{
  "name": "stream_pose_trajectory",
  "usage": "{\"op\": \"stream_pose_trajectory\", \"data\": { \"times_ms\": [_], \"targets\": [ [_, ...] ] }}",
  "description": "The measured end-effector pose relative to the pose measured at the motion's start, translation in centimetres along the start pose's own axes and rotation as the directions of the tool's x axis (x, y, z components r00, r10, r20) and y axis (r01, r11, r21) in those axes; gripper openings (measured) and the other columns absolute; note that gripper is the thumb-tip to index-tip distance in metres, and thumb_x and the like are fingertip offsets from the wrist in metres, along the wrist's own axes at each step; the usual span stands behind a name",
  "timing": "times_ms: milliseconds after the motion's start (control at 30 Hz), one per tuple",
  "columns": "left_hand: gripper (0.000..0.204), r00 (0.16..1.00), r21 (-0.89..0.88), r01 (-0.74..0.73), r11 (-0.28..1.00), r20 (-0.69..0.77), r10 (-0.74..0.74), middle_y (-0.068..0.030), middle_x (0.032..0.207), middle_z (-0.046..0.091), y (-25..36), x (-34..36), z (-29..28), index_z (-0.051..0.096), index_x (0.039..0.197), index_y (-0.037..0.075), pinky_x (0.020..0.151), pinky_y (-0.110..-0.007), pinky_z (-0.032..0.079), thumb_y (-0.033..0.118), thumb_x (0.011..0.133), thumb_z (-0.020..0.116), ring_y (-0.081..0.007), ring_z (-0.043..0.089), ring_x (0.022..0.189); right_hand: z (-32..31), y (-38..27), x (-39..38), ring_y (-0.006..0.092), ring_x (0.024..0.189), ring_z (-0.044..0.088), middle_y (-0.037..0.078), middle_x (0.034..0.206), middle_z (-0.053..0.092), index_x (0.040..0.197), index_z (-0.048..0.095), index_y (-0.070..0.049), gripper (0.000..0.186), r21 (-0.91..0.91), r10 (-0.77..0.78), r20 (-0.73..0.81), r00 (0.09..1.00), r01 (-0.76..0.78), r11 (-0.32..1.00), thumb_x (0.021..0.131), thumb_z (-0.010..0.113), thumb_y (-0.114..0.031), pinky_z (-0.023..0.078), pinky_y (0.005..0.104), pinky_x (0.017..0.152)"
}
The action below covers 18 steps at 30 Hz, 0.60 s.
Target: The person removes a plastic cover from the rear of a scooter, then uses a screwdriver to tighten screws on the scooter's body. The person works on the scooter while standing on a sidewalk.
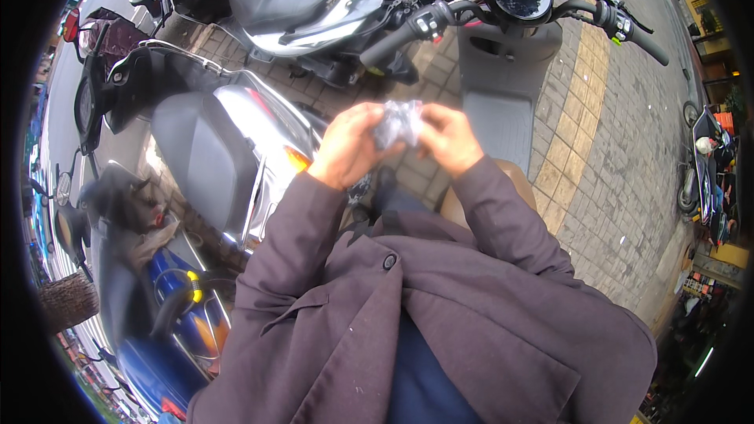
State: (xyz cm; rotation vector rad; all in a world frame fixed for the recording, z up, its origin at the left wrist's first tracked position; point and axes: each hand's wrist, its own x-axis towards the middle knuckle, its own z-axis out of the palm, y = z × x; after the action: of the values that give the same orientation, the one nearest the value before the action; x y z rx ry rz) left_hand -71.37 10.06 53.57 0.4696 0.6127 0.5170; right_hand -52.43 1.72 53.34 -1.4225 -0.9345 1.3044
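You are holding the crinkled clear packet (400, 124) between your left hand (345, 146) and your right hand (451, 140); the fingers of both are pinching its sides. Neither hand is lying nearer; its long axis I cannot tell.

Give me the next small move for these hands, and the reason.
Probably feel along the crinkled plastic packet with the right hand for a free edge, while the left hand steadies it. The two hands grip it from opposite sides, and it looks bunched up; blur hides any opening.
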Motion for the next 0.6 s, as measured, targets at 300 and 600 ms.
{"op": "stream_pose_trajectory", "data": {
  "times_ms": [300, 600],
  "targets": [
    [0.012, 0.973, 0.062, -0.079, 0.995, -0.214, 0.091, -0.0045, 0.103, 0.066, -0.6, 0.8, 0.3, 0.058, 0.106, 0.008, 0.076, -0.036, 0.055, 0.008, 0.094, 0.057, -0.0155, 0.064, 0.092, -1.3, 0.8, 0.3, 0.0173, 0.067, 0.067, 0.01, 0.085, 0.068, 0.102, 0.062, 0.002, 0.03, 0.32, 0.18, -0.153, 0.972, -0.124, 0.939, 0.101, 0.053, -0.026, 0.053, 0.0277, 0.051],
    [0.015, 0.957, 0.759, -0.13, 0.638, -0.072, 0.28, 0.0002, 0.085, 0.066, -1.1, 4.0, -0.8, 0.069, 0.1, 0.001, 0.069, -0.023, 0.046, 0.013, 0.091, 0.07, -0.0053, 0.056, 0.075, -2.3, 2.6, 1.2, 0.0161, 0.051, 0.063, 0.008, 0.073, 0.066, 0.09, 0.062, -0.002, 0.04, 0.43, 0.256, -0.097, 0.962, -0.191, 0.882, 0.103, 0.052, -0.038, 0.047, 0.0263, 0.039]
  ]
}}
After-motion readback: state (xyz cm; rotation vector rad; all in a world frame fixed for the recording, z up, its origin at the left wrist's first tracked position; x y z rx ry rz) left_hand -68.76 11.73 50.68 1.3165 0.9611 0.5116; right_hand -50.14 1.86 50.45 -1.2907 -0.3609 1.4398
